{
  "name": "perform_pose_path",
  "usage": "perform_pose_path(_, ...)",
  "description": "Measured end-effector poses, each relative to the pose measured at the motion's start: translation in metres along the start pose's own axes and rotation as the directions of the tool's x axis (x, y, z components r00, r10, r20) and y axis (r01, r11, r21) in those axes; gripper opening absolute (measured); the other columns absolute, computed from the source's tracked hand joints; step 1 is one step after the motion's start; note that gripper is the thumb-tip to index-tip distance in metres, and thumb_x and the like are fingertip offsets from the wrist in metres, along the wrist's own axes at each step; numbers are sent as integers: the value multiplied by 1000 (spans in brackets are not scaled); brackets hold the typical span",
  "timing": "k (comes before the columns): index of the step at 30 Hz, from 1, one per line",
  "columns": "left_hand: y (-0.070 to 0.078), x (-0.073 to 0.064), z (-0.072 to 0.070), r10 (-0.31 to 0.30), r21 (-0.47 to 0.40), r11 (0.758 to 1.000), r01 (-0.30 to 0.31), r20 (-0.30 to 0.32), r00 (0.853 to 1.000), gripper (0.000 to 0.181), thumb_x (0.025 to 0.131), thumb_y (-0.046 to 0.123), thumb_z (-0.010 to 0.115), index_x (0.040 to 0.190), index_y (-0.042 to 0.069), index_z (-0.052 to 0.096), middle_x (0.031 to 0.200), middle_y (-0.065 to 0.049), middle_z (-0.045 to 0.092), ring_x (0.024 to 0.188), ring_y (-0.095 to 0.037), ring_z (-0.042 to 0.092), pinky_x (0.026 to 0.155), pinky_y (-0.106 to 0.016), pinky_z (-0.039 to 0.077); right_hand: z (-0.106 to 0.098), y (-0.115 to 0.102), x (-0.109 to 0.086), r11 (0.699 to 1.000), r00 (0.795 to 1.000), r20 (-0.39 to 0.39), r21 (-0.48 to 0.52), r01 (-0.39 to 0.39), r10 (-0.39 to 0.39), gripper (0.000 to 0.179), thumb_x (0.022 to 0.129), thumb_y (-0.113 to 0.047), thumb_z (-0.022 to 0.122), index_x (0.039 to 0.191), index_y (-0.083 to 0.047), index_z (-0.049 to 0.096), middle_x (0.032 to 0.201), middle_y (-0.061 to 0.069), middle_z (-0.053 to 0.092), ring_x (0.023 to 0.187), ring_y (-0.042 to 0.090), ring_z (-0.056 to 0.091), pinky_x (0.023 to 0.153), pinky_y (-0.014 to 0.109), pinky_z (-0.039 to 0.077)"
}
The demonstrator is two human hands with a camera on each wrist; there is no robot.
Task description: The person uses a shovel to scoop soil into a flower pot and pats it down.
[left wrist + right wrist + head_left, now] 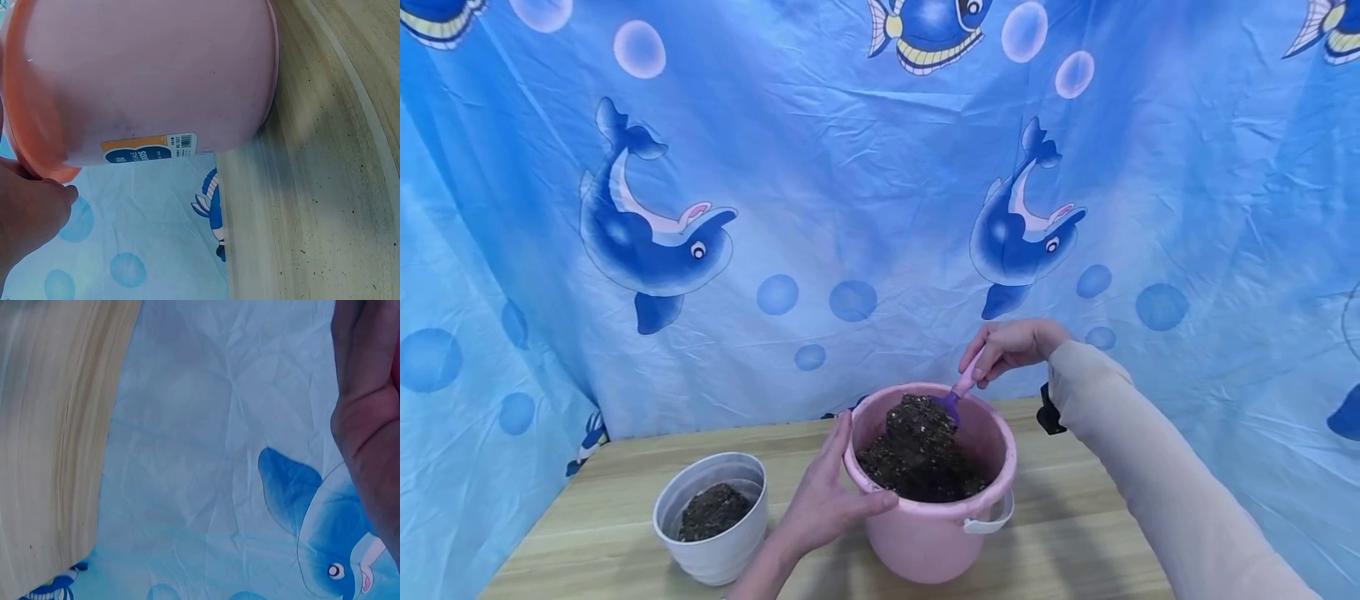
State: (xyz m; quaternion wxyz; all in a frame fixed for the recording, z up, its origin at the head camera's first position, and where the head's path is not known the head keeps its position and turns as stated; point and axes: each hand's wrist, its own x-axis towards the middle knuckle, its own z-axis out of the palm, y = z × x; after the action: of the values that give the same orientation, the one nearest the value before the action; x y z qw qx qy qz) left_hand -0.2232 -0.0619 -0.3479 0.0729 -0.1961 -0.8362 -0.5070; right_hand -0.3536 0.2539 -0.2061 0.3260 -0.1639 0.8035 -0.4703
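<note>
A pink bucket (925,542) holding dark soil (917,475) stands on the wooden table. My left hand (827,500) grips its rim at the near left, thumb along the front and fingers at the side; the left wrist view shows this hand (31,215) against the rim from below. Above the bucket, my right hand (1011,346) grips the pink handle of a small trowel (967,379) with a purple neck. Its blade is hidden under a heaped load of soil, over the bucket's opening. Only part of the right hand (372,425) appears in the right wrist view.
A white pot (718,562) with some soil (715,510) in it stands to the left of the bucket. The bucket's white handle (990,525) hangs down at the right front. Behind the wooden table (805,575) hangs a blue cloth (865,208) with dolphins.
</note>
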Motion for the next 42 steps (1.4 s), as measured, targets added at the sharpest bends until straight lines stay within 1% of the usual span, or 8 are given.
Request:
perform_pose_path(5, -2, -4, -4, 28, 0, 1000, -28, 12, 1000, 123, 63, 49, 86, 156, 19, 10, 161, -4, 9, 146, -29, 12, 115, -55, 15, 7, -1, 3, 996, 998, -5, 67, 63, -63, 20, 79, 4, 67, 99, 0, 72, 88, 11, 72, 77, 18, 69, 72, 27, 58)
perform_pose_path(12, -6, -8, -8, 31, 13, 999, -31, 18, 999, 122, 63, 50, 86, 155, 28, 9, 161, -1, 8, 146, -31, 13, 113, -60, 15, 19, 3, 7, 981, 990, -34, 132, 141, -138, 22, 79, 6, 65, 99, 1, 73, 90, 13, 72, 79, 20, 70, 78, 32, 58)
perform_pose_path(19, -6, -11, -11, 28, 29, 999, -29, 26, 999, 125, 59, 54, 86, 154, 34, 8, 160, 7, 7, 146, -24, 13, 113, -58, 16, 30, 19, 5, 968, 990, -69, 208, 138, -127, 20, 81, 7, 64, 92, -6, 75, 86, 12, 73, 75, 17, 71, 73, 27, 59)
perform_pose_path(22, -5, -12, -12, 38, 29, 999, -39, 27, 999, 125, 58, 54, 86, 154, 33, 9, 160, 9, 8, 146, -23, 12, 114, -57, 16, 34, 26, 1, 965, 990, -75, 226, 136, -122, 19, 81, 6, 65, 93, -5, 75, 87, 10, 73, 76, 16, 70, 70, 24, 58)
perform_pose_path(27, -6, -13, -14, 46, 34, 998, -47, 31, 998, 125, 59, 54, 86, 155, 30, 9, 160, 10, 7, 147, -25, 12, 114, -58, 15, 42, 34, -6, 957, 988, -125, 262, 125, -95, 23, 80, 6, 65, 103, 6, 70, 89, 13, 72, 78, 17, 70, 72, 24, 58)
perform_pose_path(32, -6, -14, -14, 60, 31, 998, -61, 32, 998, 123, 60, 53, 86, 155, 32, 9, 160, 11, 6, 146, -24, 11, 113, -59, 16, 50, 40, -12, 950, 977, -202, 286, 123, -66, 40, 81, 6, 65, 118, 18, 56, 92, 14, 72, 81, 18, 71, 77, 26, 58)
perform_pose_path(38, -7, -15, -15, 64, 33, 997, -65, 38, 997, 123, 61, 51, 87, 154, 34, 9, 160, 9, 6, 146, -26, 11, 112, -60, 16, 62, 44, -25, 931, 960, -272, 328, 162, -71, 40, 83, 4, 63, 120, 18, 54, 91, 13, 73, 80, 15, 71, 78, 25, 57)
perform_pose_path(42, -9, -17, -15, 45, 43, 998, -48, 49, 998, 124, 59, 51, 87, 154, 35, 8, 160, 7, 5, 146, -27, 12, 112, -60, 17, 72, 45, -35, 920, 948, -311, 351, 175, -61, 46, 84, 2, 64, 125, 18, 50, 94, 12, 72, 82, 15, 71, 81, 26, 56)
